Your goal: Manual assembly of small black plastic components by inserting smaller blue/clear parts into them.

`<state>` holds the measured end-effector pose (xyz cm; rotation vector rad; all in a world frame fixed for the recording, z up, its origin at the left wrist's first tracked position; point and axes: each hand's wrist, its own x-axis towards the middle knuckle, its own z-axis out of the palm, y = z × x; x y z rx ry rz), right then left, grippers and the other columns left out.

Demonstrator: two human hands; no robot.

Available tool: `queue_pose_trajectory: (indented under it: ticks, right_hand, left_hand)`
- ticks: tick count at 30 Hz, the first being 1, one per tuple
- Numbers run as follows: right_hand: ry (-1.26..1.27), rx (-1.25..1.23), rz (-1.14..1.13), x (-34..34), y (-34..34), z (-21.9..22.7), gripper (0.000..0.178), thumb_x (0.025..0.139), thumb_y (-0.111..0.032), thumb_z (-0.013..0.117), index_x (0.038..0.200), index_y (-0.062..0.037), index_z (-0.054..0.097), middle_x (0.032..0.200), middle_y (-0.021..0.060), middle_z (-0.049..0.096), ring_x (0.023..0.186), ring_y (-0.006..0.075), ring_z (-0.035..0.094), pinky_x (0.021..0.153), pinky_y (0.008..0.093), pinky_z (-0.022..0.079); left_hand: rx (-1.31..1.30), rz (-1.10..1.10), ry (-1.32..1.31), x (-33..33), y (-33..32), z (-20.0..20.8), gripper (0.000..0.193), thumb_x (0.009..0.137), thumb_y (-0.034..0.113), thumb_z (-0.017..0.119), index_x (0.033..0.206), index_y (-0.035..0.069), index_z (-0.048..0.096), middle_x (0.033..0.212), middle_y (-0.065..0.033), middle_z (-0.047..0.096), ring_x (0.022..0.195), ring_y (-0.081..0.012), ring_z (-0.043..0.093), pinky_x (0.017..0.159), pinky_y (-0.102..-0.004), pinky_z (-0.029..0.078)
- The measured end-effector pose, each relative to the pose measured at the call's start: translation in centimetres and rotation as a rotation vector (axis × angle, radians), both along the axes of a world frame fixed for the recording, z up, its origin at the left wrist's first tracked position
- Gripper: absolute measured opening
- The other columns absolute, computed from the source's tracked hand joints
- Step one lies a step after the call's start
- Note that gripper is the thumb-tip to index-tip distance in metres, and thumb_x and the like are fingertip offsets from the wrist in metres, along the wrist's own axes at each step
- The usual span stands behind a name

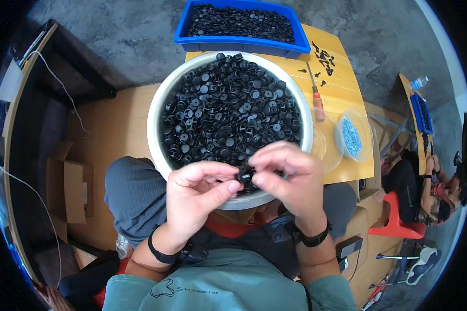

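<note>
Over the near rim of a large pale metal basin (153, 127), my left hand (194, 194) pinches a small round black plastic part (244, 177) between thumb and fingertips. My right hand (291, 176) is closed in a pinch right beside that part. Whether its fingertips grip the same part or a smaller piece is hidden. Loose black plastic parts (228, 109), round and knob-like, fill the basin beneath both hands.
Behind the basin, a blue tray (244, 46) holds more small black pieces. On the yellow table (342, 93) lie a red-handled screwdriver (317, 103), scattered black parts (324, 58) and a clear tub of small silvery-blue pieces (351, 137). Another person (436, 189) sits at far right.
</note>
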<state>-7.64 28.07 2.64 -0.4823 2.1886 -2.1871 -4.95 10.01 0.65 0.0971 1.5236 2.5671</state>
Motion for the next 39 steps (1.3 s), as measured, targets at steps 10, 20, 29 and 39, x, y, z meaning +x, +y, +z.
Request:
queue_pose_trajectory:
  ticks: [10, 20, 29, 39]
  right_hand:
    - [0.522, 0.923, -0.257, -3.6, -1.9, -1.4, 0.02, 0.066, 0.0, 0.067, 0.086, -0.0011, 0.064, 0.083, 0.0107, 0.058, 0.08, 0.0277, 0.056, 0.069, 0.0374, 0.047]
    - [-0.092, -0.267, 0.023, 0.1, -1.7, -0.3, 0.024, 0.077, 0.001, 0.067, 0.101, 0.0012, 0.064, 0.095, 0.0098, 0.066, 0.087, 0.0159, 0.062, 0.077, 0.029, 0.049]
    - [0.327, 0.172, 0.022, 0.5, -0.6, 1.0, 0.028, 0.069, -0.001, 0.072, 0.096, -0.0013, 0.065, 0.093, 0.0122, 0.067, 0.079, 0.0237, 0.064, 0.071, 0.0314, 0.05]
    - [0.137, 0.092, 0.027, 1.2, 1.2, 1.1, 0.029, 0.068, -0.002, 0.074, 0.096, -0.001, 0.068, 0.079, 0.0078, 0.064, 0.069, 0.0154, 0.06, 0.063, 0.026, 0.047]
  left_hand:
    - [-0.042, 0.166, 0.076, -0.8, -1.9, 0.8, 0.018, 0.08, -0.003, 0.064, 0.098, -0.003, 0.06, 0.085, -0.0103, 0.066, 0.075, -0.0147, 0.065, 0.064, -0.0241, 0.054]
    - [0.183, -0.034, 0.024, -0.6, -1.1, 0.4, 0.019, 0.084, -0.004, 0.062, 0.102, -0.003, 0.059, 0.097, -0.0142, 0.066, 0.086, -0.0178, 0.066, 0.071, -0.0261, 0.055]
    - [0.107, -0.019, 0.089, 0.3, -0.5, 0.9, 0.02, 0.081, 0.0, 0.065, 0.1, -0.004, 0.058, 0.095, -0.0146, 0.066, 0.084, -0.0185, 0.065, 0.073, -0.0285, 0.055]
    - [-0.056, 0.034, 0.155, 1.0, -0.4, 1.9, 0.021, 0.079, -0.009, 0.065, 0.099, -0.007, 0.062, 0.096, -0.0142, 0.067, 0.085, -0.0153, 0.065, 0.078, -0.0268, 0.053]
